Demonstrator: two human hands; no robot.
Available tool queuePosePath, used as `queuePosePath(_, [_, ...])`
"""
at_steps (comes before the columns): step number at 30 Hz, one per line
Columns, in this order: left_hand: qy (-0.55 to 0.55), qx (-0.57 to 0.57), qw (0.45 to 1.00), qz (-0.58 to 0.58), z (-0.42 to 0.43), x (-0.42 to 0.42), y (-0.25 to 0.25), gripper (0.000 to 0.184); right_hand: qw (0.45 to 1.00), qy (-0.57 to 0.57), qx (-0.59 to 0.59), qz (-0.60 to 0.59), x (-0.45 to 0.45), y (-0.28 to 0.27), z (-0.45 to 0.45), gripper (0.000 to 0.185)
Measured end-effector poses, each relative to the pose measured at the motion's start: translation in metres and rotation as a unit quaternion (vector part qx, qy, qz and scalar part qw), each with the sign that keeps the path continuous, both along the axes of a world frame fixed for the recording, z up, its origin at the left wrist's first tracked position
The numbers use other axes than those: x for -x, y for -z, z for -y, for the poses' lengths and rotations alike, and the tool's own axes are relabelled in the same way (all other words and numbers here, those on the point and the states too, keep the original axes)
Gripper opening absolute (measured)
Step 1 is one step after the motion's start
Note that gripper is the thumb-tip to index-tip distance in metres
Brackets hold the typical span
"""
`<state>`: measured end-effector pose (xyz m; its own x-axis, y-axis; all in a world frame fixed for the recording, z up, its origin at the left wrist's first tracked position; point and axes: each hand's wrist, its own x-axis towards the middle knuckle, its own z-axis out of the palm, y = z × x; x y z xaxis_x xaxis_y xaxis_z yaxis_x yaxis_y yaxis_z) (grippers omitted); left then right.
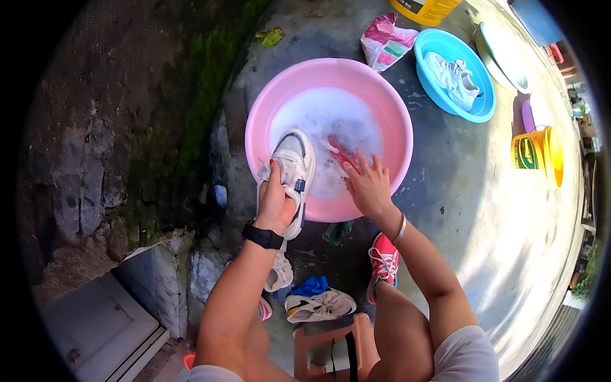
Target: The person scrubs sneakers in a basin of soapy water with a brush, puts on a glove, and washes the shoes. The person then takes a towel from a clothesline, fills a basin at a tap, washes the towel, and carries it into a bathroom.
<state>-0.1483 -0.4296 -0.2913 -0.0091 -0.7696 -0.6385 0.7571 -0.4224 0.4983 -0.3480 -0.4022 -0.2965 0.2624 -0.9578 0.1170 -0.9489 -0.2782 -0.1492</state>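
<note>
Head camera view: the left hand (277,204), with a black watch (263,235) on its wrist, grasps a white shoe (299,167) over the left part of the near rim of a pink basin (396,143), the toe pointing toward the far rim. Inside the basin lies foamy water (312,105), and a red brush (344,153) sits partly in it, right of the middle. The right hand (371,189) (a bracelet (400,229) circles its wrist) reaches over the near right rim, fingers spread and slightly bent by the brush; whether they grip it I cannot tell. Just beyond the basin's far right rim stand a pink and white packet (387,41) and a blue basin (486,95) holding pale shoes (453,79). On the ground (439,165) before the near rim, another white shoe (320,304) lies beside a blue cloth (310,286)
</note>
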Motion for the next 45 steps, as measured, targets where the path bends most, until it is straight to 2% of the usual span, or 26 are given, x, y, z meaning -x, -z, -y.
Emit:
queuePosePath(1, [0.003,0.000,1.000,-0.005,0.000,-0.002,0.003,0.041,0.997,-0.043,-0.007,0.063,0.001,-0.002,-0.012,0.029])
queuePosePath(3, [0.012,0.005,1.000,-0.015,0.001,-0.006,0.006,0.041,0.951,-0.165,-0.169,0.198,-0.003,-0.009,-0.048,0.032])
queuePosePath(5, [0.003,-0.005,1.000,-0.021,0.000,-0.007,0.005,0.039,0.892,-0.257,-0.319,0.188,-0.010,0.012,-0.085,0.032])
queuePosePath(8, [-0.001,-0.006,0.999,-0.040,-0.002,-0.010,0.005,0.038,0.925,-0.368,-0.072,0.062,-0.015,0.053,-0.104,0.034])
queuePosePath(11, [-0.002,-0.021,1.000,-0.020,0.000,-0.006,-0.003,0.037,0.945,-0.316,-0.087,0.014,-0.021,0.121,-0.110,0.037])
queuePosePath(14, [0.024,-0.013,0.999,-0.028,0.003,-0.007,-0.002,0.038,0.935,-0.266,-0.232,-0.036,-0.030,0.147,-0.096,0.040])
queuePosePath(16, [0.039,-0.006,0.998,-0.043,0.003,-0.008,0.001,0.040,0.959,-0.173,-0.211,0.080,-0.024,0.155,-0.093,0.040])
queuePosePath(17, [0.041,-0.009,0.998,-0.044,0.005,-0.009,0.003,0.040,0.963,-0.126,-0.197,0.137,-0.017,0.157,-0.092,0.040])
queuePosePath(20, [0.043,-0.022,0.998,-0.041,0.006,-0.011,0.002,0.039,0.979,-0.083,-0.178,0.051,0.013,0.121,-0.080,0.041])
queuePosePath(22, [0.049,-0.016,0.998,-0.046,0.005,-0.012,0.003,0.039,0.993,-0.067,-0.082,-0.047,0.046,0.120,-0.086,0.037])
queuePosePath(24, [0.054,-0.018,0.997,-0.047,0.005,-0.018,0.005,0.039,0.971,-0.002,-0.214,-0.104,0.068,0.104,-0.087,0.026])
queuePosePath(26, [0.055,-0.017,0.997,-0.042,0.004,-0.014,0.000,0.039,0.980,0.050,-0.148,-0.124,0.095,0.108,-0.097,0.016])
queuePosePath(28, [0.055,-0.015,0.998,-0.036,0.005,-0.014,0.001,0.039,0.976,0.106,-0.147,-0.124,0.116,0.107,-0.101,0.013])
queuePosePath(31, [0.053,-0.017,0.998,-0.021,0.008,-0.014,0.000,0.038,0.922,0.238,-0.262,-0.160,0.147,0.108,-0.104,0.021])
queuePosePath(34, [0.055,-0.021,0.998,-0.010,0.008,-0.014,0.001,0.040,0.929,0.315,-0.124,-0.149,0.185,0.126,-0.128,0.040])
queuePosePath(37, [0.057,-0.015,0.998,-0.032,0.006,-0.014,0.003,0.038,0.944,0.318,-0.057,-0.061,0.203,0.123,-0.142,0.058])
queuePosePath(43, [0.064,-0.015,0.997,-0.030,0.007,-0.015,0.004,0.038,0.949,0.300,-0.094,-0.001,0.197,0.100,-0.134,0.067])
queuePosePath(45, [0.060,-0.024,0.997,-0.031,0.007,-0.016,0.004,0.038,0.957,0.281,-0.077,-0.002,0.193,0.091,-0.132,0.065])
